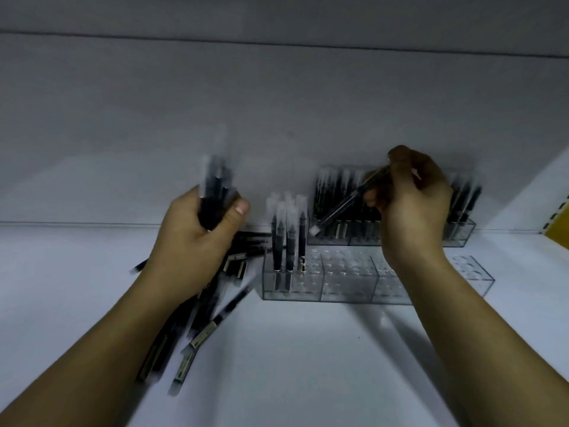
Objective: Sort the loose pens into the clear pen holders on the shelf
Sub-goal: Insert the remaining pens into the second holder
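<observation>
The rear holder point(459, 233), at 12 o'clock from the front holder point(345, 288), looks full. The front one carries few pens point(289, 241), at its 9 o'clock end. The left hand point(197, 241) grips a bundle point(215, 186), the right hand point(412, 208) pinches one pen point(345, 205), and a pile point(200, 331) lies at 8 o'clock. Roughly half seems left.

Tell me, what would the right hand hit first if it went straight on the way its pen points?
Probably the standing pens in the front holder, just down-left of the pen the right hand holds. Depth unclear: the rear holder might come first.
</observation>
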A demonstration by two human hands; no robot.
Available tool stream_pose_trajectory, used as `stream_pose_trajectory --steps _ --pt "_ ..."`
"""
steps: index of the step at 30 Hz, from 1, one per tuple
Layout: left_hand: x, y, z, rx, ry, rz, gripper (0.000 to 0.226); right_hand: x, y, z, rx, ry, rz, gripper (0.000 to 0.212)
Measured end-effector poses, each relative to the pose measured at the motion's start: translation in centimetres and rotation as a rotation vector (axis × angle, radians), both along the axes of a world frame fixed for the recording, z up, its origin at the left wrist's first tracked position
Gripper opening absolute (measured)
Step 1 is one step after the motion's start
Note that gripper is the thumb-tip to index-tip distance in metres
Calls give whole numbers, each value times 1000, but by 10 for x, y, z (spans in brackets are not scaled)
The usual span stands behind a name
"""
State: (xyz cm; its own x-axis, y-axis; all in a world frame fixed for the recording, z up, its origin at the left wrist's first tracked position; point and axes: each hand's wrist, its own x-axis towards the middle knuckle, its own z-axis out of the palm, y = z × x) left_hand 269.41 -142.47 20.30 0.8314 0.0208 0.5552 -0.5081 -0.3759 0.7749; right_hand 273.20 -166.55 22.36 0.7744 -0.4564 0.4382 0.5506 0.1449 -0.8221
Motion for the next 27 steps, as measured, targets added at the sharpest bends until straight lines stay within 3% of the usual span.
stream_pose_trajectory --steps 4,10,27 --pt "-1 -3 4 -290 -16 -125 27 -10 12 -5 -311 -159 -34 4" --pt "0 -2 5 -510 47 -222 19 -11 16 -13 -483 -187 -2 4" --pt "2 -6 1 -506 74 -285 20 -4 26 -34 -871 -222 -60 17"
